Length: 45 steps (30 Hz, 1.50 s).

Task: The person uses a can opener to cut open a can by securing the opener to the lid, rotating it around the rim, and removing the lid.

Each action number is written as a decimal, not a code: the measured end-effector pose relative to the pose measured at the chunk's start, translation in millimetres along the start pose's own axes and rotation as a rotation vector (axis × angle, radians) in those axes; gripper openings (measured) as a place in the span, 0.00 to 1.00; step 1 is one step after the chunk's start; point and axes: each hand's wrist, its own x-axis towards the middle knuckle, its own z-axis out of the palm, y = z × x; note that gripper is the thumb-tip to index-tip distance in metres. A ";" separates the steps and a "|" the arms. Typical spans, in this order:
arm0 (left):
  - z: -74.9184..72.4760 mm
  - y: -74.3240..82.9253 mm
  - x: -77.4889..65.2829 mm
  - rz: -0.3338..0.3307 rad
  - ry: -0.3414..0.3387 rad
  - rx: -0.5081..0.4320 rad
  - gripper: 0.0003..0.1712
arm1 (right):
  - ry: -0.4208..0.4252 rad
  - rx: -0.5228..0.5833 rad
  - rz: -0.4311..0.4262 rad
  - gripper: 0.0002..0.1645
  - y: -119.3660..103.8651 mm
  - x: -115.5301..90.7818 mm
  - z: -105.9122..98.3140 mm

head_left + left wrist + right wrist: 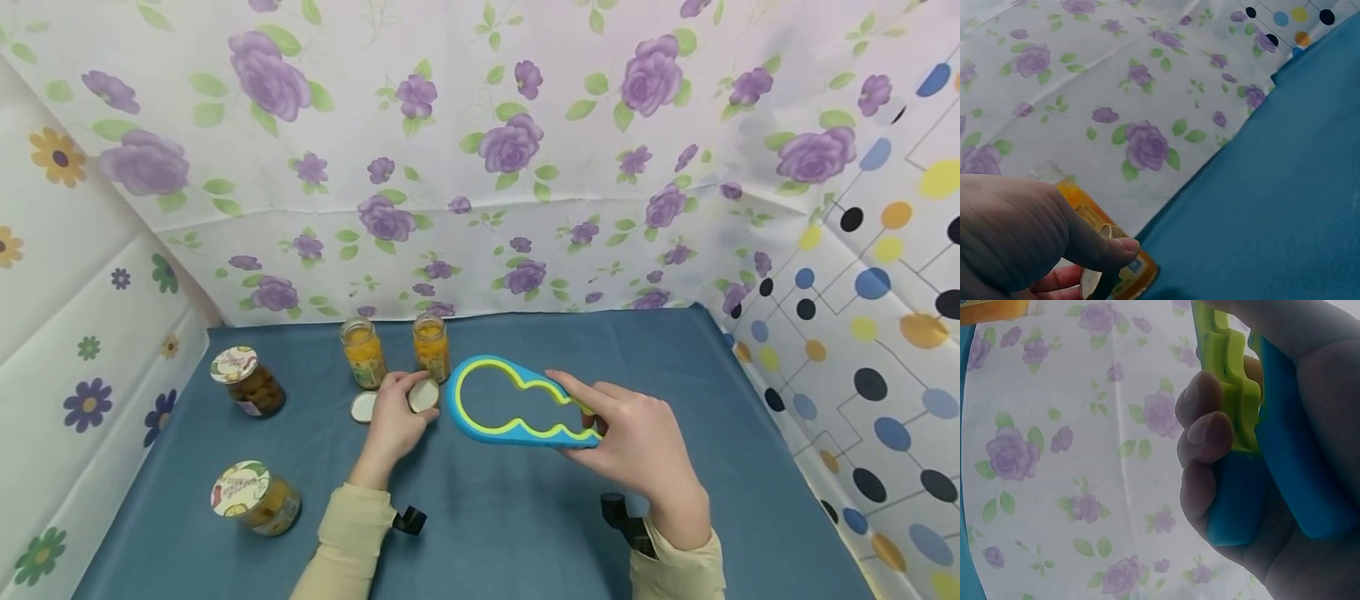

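My left hand (399, 423) pinches a jar lid (423, 396) between thumb and fingers, its pale inner side showing in the head view. In the left wrist view the lid (1092, 281) stands edge-on in front of an orange-filled jar (1088, 209). Just beyond that hand are two lidless glass jars, a left one (365, 357) and a right one (432, 348). A second lid (363, 407) lies on the table beside the hand. My right hand (637, 429) grips the handles of a blue and lime-green jar opener (480, 429), held above the table.
Two jars with patterned lids stand at the left, a dark-filled one (258, 390) farther back and a greenish one (273, 508) nearer. The blue table (510, 525) is bordered by a flowered curtain (465, 283) behind and a dotted one (840, 367) at the right.
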 end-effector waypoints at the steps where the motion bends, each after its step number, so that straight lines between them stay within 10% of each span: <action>1: 1.1 -1.0 0.0 -0.003 -0.003 0.004 0.38 | 0.000 0.000 0.000 0.51 -0.1 0.0 0.0; 45: 24.7 -24.3 5.6 0.005 0.035 0.048 0.38 | 0.005 -0.012 -0.022 0.52 0.7 0.2 0.2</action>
